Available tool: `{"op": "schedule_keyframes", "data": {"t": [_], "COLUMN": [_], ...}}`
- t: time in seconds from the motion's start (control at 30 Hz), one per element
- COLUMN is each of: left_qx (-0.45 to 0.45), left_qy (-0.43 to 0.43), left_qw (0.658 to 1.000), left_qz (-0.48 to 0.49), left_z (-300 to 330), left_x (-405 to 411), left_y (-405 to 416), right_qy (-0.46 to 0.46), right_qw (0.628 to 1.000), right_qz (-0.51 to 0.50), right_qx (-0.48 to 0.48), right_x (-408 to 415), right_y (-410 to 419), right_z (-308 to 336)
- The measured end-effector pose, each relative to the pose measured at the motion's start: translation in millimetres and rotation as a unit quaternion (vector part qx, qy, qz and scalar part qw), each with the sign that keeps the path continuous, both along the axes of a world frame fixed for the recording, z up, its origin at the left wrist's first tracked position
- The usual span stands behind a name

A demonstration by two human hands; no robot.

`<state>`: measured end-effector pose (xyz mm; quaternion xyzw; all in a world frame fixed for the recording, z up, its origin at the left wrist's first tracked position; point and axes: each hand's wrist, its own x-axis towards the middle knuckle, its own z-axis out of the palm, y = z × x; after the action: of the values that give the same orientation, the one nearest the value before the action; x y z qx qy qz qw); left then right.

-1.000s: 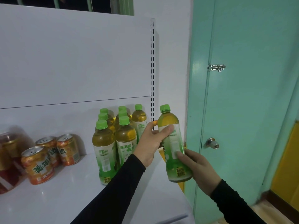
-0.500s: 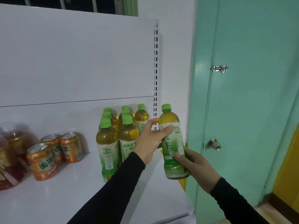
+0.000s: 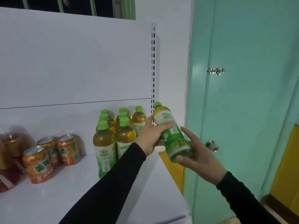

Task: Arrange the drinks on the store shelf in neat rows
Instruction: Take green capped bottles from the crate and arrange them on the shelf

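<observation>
The green tea bottle has gone from upright half a second ago to tilted, its green cap leaning up toward the slotted upright and its base swung out past the shelf's right edge. It is in the air, just right of the bottle group at the shelf's back right corner. The left hand grips its middle, fingers curled over the white label. The right hand has loosened: earlier its fingers wrapped the lower body, now the palm cups the base while the forefinger stretches straight, clear of the bottle.

The left hand covers part of the label, and the rear bottles show little but their caps. The orange cans near the shelf's left edge are partly cut off, and the reddish one furthest left is blurred.

The bottle holds yellow-green liquid under a white-and-green wrap bearing a yellow code patch near the base.
</observation>
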<state>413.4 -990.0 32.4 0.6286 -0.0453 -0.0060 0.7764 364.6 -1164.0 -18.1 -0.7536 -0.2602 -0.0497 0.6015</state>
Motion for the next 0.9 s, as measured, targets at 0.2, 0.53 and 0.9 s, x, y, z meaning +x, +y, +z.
{"op": "schedule_keyframes", "data": {"t": [0.2, 0.53, 0.9], "left_qx": [-0.025, -0.073, -0.054], "left_qy": [0.076, 0.148, 0.129], "left_qw": [0.996, 0.983, 0.987], "left_qz": [-0.049, -0.078, -0.081], "left_z": [20, 10, 13], "left_x": [-3, 5, 2], "left_y": [-5, -4, -3], "right_qy": [-0.146, -0.217, -0.145], "right_qw": [0.980, 0.958, 0.979], "right_qz": [-0.092, -0.134, -0.102], "right_qx": [-0.102, -0.131, -0.105], "right_x": [-2, -1, -1], "right_y": [-2, 2, -4], "right_z": [17, 32, 23]}}
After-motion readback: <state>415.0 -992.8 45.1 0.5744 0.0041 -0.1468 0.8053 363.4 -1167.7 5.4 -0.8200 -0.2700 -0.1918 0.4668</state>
